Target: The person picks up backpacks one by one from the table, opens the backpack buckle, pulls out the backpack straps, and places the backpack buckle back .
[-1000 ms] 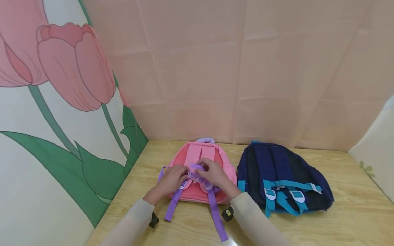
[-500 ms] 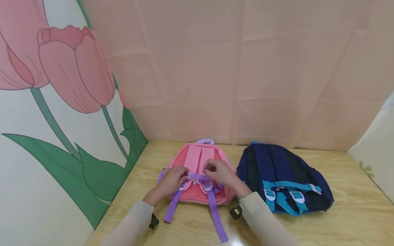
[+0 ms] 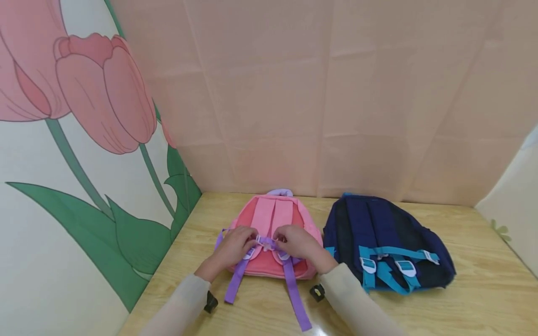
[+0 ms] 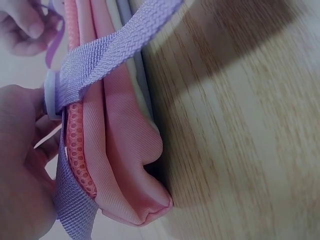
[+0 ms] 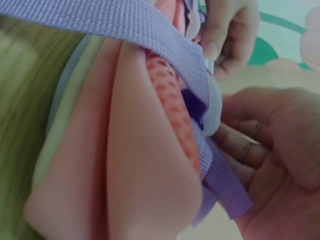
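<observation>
A pink backpack (image 3: 264, 214) lies with its shoulder straps facing up. Across the middle of those straps runs a short purple strap (image 3: 267, 241). At its left end, the left hand (image 3: 236, 243) pinches close to a white clip, thumb and forefinger together. The right hand (image 3: 300, 242) pinches the purple strap's other end with bent fingers. Two long purple webbing tails (image 3: 296, 298) hang down onto the table. The left wrist view shows a white plastic buckle (image 4: 51, 95) with purple webbing through it. In the right wrist view, another white buckle (image 5: 215, 107) appears beside the right hand's fingers.
To the right lies a navy backpack (image 3: 380, 224) with turquoise straps (image 3: 403, 252). Both bags rest on a wood-grain table (image 3: 483, 261). A pink cloth (image 3: 273, 93) hangs behind, and a tulip-printed panel (image 3: 105, 93) stands at the left.
The right hand drew away to the right from the purple strap, then came back to it and now pinches its right end. The left hand has stayed in place.
</observation>
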A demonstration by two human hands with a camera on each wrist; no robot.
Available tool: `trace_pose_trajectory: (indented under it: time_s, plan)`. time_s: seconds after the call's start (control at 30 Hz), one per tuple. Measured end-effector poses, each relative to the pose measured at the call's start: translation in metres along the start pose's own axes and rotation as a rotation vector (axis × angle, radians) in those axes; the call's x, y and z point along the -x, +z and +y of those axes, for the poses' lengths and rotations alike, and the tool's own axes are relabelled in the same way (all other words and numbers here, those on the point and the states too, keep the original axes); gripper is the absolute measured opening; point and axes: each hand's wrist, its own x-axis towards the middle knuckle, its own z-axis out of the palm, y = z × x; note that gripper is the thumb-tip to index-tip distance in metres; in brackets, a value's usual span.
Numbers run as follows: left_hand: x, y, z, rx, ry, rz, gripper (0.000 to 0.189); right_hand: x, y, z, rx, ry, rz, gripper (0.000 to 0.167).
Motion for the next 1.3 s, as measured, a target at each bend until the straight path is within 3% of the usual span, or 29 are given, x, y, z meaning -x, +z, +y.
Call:
trace_pose_trajectory:
  time_s: [0.2,0.4,0.63,1.3]
  plan:
    - [0.000,0.000,-0.001,0.001,0.014,0.010,0.019,-0.004,0.003,-0.016,0.090,0.062,0.024,0.009]
    - [0.001,-0.001,0.000,0.013,0.013,0.011,0.019,-0.012,0.015,-0.013,-0.006,0.020,0.054,0.018]
    - [0.001,-0.001,-0.001,0.006,0.031,0.024,0.018,-0.019,0.025,-0.009,-0.087,0.036,0.055,0.028]
    - [0.000,0.002,-0.003,0.025,-0.004,0.017,0.019,-0.029,0.041,-0.007,-0.079,0.032,0.076,0.021]
